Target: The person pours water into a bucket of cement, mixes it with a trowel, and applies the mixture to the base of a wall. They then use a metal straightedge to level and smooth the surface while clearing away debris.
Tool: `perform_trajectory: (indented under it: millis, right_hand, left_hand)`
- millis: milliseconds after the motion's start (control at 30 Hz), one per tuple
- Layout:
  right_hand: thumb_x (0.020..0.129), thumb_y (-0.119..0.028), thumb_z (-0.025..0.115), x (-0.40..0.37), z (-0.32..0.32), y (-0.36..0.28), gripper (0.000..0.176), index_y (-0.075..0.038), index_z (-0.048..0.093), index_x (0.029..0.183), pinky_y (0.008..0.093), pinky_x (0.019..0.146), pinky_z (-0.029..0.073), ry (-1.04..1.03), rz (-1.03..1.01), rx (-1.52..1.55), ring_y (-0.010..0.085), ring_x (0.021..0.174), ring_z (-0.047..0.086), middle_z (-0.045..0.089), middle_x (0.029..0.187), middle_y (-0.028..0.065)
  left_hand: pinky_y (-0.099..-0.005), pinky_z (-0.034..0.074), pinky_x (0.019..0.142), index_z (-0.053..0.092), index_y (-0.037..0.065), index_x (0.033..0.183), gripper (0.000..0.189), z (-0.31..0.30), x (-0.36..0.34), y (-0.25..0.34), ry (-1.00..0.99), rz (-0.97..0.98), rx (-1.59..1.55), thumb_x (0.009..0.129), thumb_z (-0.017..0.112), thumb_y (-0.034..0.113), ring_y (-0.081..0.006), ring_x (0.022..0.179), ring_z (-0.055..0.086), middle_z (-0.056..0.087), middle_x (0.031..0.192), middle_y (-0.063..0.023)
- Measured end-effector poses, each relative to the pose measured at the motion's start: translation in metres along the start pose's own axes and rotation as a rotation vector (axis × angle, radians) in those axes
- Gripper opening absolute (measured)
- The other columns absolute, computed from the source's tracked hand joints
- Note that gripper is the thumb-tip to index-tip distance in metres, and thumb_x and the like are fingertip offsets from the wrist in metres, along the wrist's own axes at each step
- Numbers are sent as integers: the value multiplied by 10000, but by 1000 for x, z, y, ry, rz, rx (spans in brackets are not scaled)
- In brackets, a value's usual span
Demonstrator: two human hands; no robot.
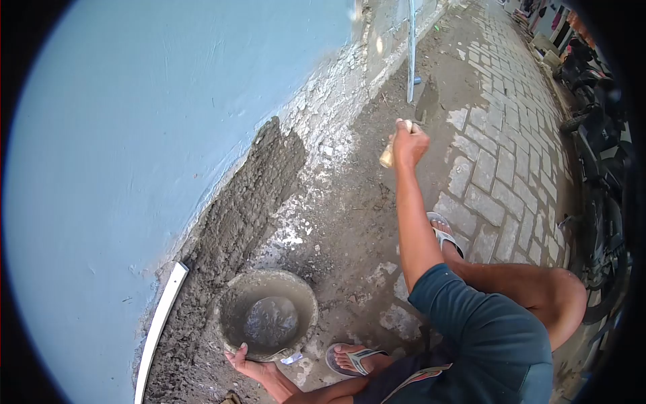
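My left hand (250, 367) grips the near rim of a round, mortar-crusted bucket (232, 299); its thumb lies over the edge. Some wet grey mortar (271, 320) sits at the bottom of the bucket. My right hand (410, 144) is stretched forward, closed around the wooden handle of a trowel (386, 158). The trowel's grey blade points away from me, over the dirt, and is hard to separate from the ground. Left of the bucket, fresh rough mortar (235, 192) covers the foot of a blue wall (148, 135).
A white strip (160, 330) leans along the wall base at the lower left. A thin pale-blue strip (411, 54) stands ahead of the trowel. Grey paving blocks (494, 172) run along the right, with parked motorcycles (599, 141) beyond. My sandalled feet (355, 360) flank the dirt strip.
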State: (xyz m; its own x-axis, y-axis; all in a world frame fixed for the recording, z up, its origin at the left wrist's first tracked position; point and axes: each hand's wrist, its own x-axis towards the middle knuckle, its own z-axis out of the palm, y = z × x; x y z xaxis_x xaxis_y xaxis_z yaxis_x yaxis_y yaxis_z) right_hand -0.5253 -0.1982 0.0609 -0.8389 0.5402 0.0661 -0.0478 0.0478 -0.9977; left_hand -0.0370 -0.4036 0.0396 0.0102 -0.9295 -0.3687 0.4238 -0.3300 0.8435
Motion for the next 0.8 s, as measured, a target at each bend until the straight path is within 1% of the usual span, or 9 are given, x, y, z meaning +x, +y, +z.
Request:
perform_trajectory:
  millis: [33,100,133,267,367,533,567,667,800]
  right_hand:
    - [795,-154,711,2,42,27,240,78,658,765,433,574,514,60,-174,-323,308,605,676,673,691,189]
    - [787,-162,701,-37,87,11,243,77,656,777,469,630,498,-265,32,-113,364,672,684,665,719,244]
    - [806,-169,692,-78,77,-23,269,93,641,834,449,636,493,-329,-138,-102,332,666,673,660,725,230]
    - [868,-164,705,-177,-12,-53,318,60,636,1083,304,539,474,-728,-48,18,103,612,594,641,737,84]
    - [869,-278,695,-191,-87,-57,416,87,620,1053,380,672,494,-970,47,-67,230,699,638,651,745,203]
    - [889,-193,619,-176,-107,-71,227,23,621,962,444,720,503,-1915,-601,-655,356,833,669,663,824,201]
    - [889,-193,619,-187,-105,-63,227,23,621,962,444,720,503,-1976,-577,-645,356,833,669,663,824,201]
    - [883,-117,539,-232,-101,-38,113,-34,587,821,459,741,504,-1807,-1175,-756,351,824,631,608,827,154]
    - [885,-115,537,-237,-109,-46,122,-25,589,820,455,746,505,-1971,-1200,-645,343,821,633,612,824,141]
  left_hand:
    - [-448,457,970,395,23,1391,830,7,-10,-2,37,55,70,582,557,-60,-316,1073,557,547,1250,-165]
    - [-434,468,954,426,29,1351,797,2,-8,-10,8,96,125,571,542,-87,-299,1050,563,556,1231,-154]
    - [-419,478,939,456,36,1310,769,1,-6,-12,-24,138,178,560,527,-114,-283,1027,568,565,1212,-144]
    - [-382,494,909,510,49,1160,660,14,-11,-1,-143,43,82,534,489,-158,-253,961,579,598,1080,-104]
    - [-399,539,849,436,40,1301,754,17,-9,1,-196,66,88,576,481,-163,-270,931,607,598,1112,-136]
    - [-356,563,787,504,60,1107,573,48,-19,5,-339,37,64,588,454,-177,-243,906,641,624,1048,-118]
    - [-344,565,770,507,61,1059,527,57,-26,6,-374,18,51,593,452,-178,-233,891,646,630,1034,-111]
    - [-285,535,750,517,46,946,441,60,-24,-13,-459,25,116,557,511,-162,-173,903,620,627,1016,-84]
    - [-286,512,785,520,48,934,425,71,-23,-29,-500,15,76,553,550,-136,-161,860,604,614,995,-64]
